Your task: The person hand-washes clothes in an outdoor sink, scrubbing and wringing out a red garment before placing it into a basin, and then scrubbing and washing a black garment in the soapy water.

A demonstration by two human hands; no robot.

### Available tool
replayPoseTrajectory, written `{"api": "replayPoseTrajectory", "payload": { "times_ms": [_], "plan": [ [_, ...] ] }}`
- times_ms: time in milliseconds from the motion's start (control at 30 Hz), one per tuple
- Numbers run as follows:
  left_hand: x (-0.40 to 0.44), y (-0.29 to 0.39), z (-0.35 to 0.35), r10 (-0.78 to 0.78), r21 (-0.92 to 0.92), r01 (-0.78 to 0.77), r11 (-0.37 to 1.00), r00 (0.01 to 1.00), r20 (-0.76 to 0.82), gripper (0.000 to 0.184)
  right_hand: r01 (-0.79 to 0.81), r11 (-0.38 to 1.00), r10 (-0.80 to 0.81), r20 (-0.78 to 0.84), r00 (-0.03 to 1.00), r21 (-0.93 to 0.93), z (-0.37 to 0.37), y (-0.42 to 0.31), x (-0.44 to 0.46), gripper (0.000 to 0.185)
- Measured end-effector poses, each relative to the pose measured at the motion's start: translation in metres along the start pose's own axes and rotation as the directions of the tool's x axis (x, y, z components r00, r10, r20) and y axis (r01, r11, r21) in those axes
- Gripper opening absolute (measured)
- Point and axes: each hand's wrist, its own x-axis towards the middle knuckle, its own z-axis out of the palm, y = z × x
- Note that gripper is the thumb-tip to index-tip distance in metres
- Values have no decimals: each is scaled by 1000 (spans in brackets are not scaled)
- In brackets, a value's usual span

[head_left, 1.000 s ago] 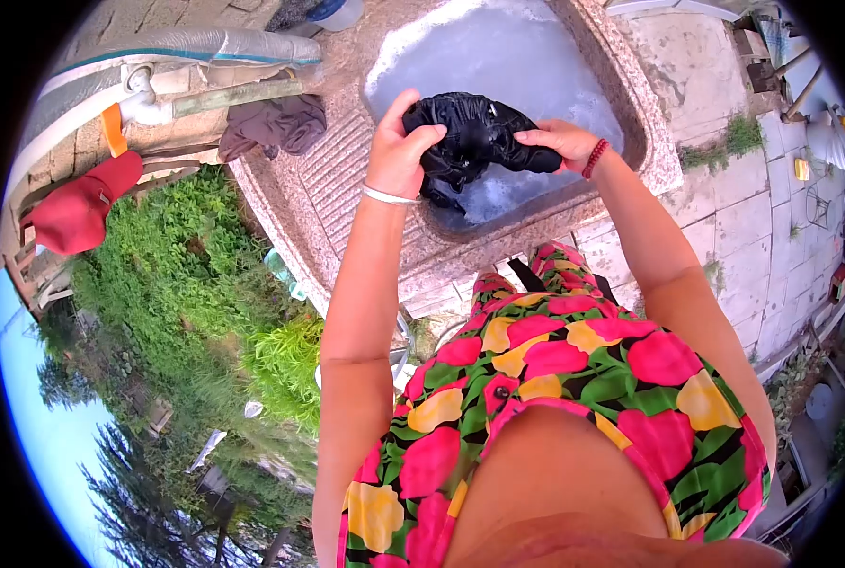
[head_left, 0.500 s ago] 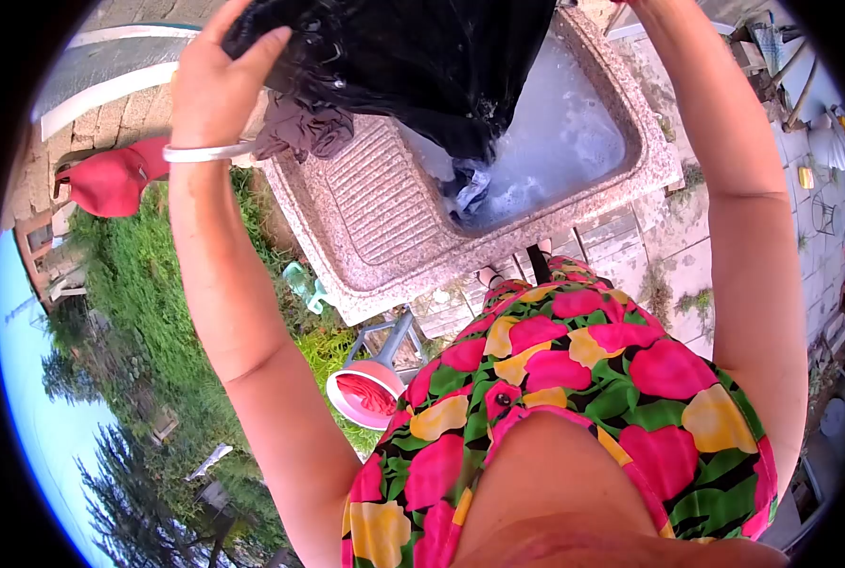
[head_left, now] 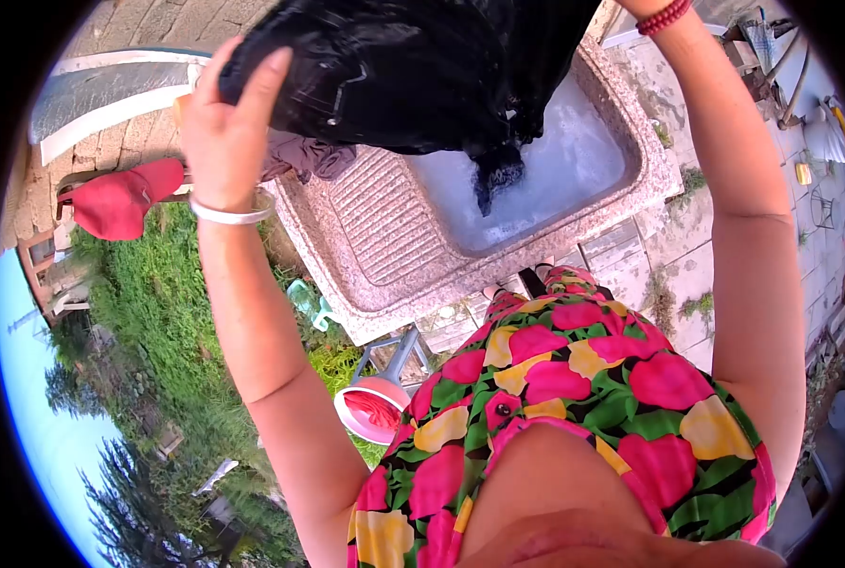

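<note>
Black cloth [head_left: 394, 76] hangs at 12 o'clock over the sink's [head_left: 664, 161] soapy water [head_left: 583, 142]. Your left hand [head_left: 225, 133], 11 o'clock, pinches its edge; right hand [head_left: 644, 8], 1 o'clock, cropped, can't tell. Waterlogged weight could drag it loose: splash.

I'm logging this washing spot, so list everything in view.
Garment: one, black, above sink
Sink: one, speckled pink, top centre
Washboard: one, pink, sink's left side
Soapy water: one pool, bluish, in sink
Crumpled cloth: one, purplish, beside washboard
Cap: one, red, left
Bowl: one, pink, below sink
Fabric: one heap, red, inside bowl
Stand: one, grey, near bowl
Plastic object: one, green, left of sink
Plants: many, green, left
Paving: many slabs, pale, right
Clutter: uncountable, mixed, right
Floral outfit: one, multicoloured, on person
Bracelet: one, white, left wrist
Beaded band: one, red, right wrist
Left hand: one, bare, gripping garment
Right hand: one, bare, cropped at top
</note>
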Motion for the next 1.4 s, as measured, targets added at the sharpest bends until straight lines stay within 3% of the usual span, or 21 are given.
{"api": "replayPoseTrajectory", "payload": {
  "times_ms": [67, 133, 167, 233, 333, 500, 567, 667, 733, 800, 833, 867, 933, 1000, 1033, 1133, 1167, 1233, 1300, 1367, 1400],
  "plan": [
    [-21, -51, 40, -110, 89, 92, 992, 968, 224, 32, -164, 986, 159, 319, 934, -10, 14, -3, -57, 23],
    [-47, -111, 95, 150, 119, -189, 975, 949, 277, 26, -325, 941, 253, 443, 860, 93, 48, 3, -142, 42],
    [-63, -137, 122, 144, 107, -191, 976, 928, 345, 26, -325, 944, 268, 455, 849, 51, 62, 0, -180, 44],
    [-105, -172, 165, 104, 140, -194, 971, 869, 484, 28, -483, 875, 329, 683, 652, 40, 69, -14, -247, 49],
    [-160, -188, 208, 52, 205, -293, 934, 680, 732, 27, -426, 904, 184, 934, 306, -39, 63, -29, -324, 45],
    [-238, -189, 247, -151, 223, -262, 939, 270, 951, 35, -416, 909, -35, 994, -102, -11, 59, -40, -367, 35],
    [-249, -193, 246, -172, 219, -122, 968, 316, 933, 39, -430, 902, -112, 936, -333, -46, 75, -29, -373, 31],
    [-249, -198, 244, -201, 187, 74, 980, 415, 888, 40, -537, 824, 83, 976, -204, -182, 100, -30, -325, 36],
    [-247, -199, 244, -248, 161, 211, 964, 507, 826, 38, -703, 710, 262, 943, 205, -44, 123, -40, -309, 30],
    [-235, -196, 243, -322, 89, 415, 905, 532, 783, 23, -787, 613, 303, 899, 318, 72, 154, -44, -320, 28],
    [-231, -197, 244, -330, 107, 384, 917, 581, 744, 23, -587, 809, 259, 901, 349, -5, 170, -46, -348, 32],
    [-224, -197, 245, -334, 127, 351, 928, 627, 704, 23, -478, 844, 354, 922, 157, -243, 175, -59, -349, 37],
    [-220, -205, 253, -165, 41, 164, 986, 881, 444, 15, -327, 877, 420, 893, 161, -353, 183, -77, -360, 38],
    [-212, -217, 262, -126, 85, 108, 991, 957, 262, 16, -406, 837, 402, 916, 3, -366, 189, -85, -355, 36],
    [-203, -225, 266, -223, 125, 195, 973, 934, 281, 16, -433, 818, 390, 918, -65, -378, 191, -80, -350, 35],
    [-191, -241, 272, -450, 168, 417, 893, 821, 351, 17, -922, 367, 470, 880, 69, -124, 168, -68, -352, 26],
    [-185, -249, 276, -455, 130, 443, 887, 794, 403, 17, -994, 60, 499, 865, -48, -89, 155, -72, -336, 19],
    [-169, -242, 276, -423, 212, 368, 905, 734, 532, 17, -994, 106, 452, 891, 47, -1, 144, -73, -335, 17],
    [-169, -247, 287, -184, 123, 139, 983, 811, 555, 14, -989, 110, 427, 894, 138, 100, 130, -80, -324, 17],
    [-170, -255, 297, -5, 95, -65, 993, 800, 599, 15, -968, 225, 572, 790, 221, 108, 123, -87, -316, 17],
    [-164, -244, 295, -59, 196, -78, 978, 790, 611, 15, -954, 281, 635, 725, 266, 104, 122, -87, -315, 18]
  ]
}}
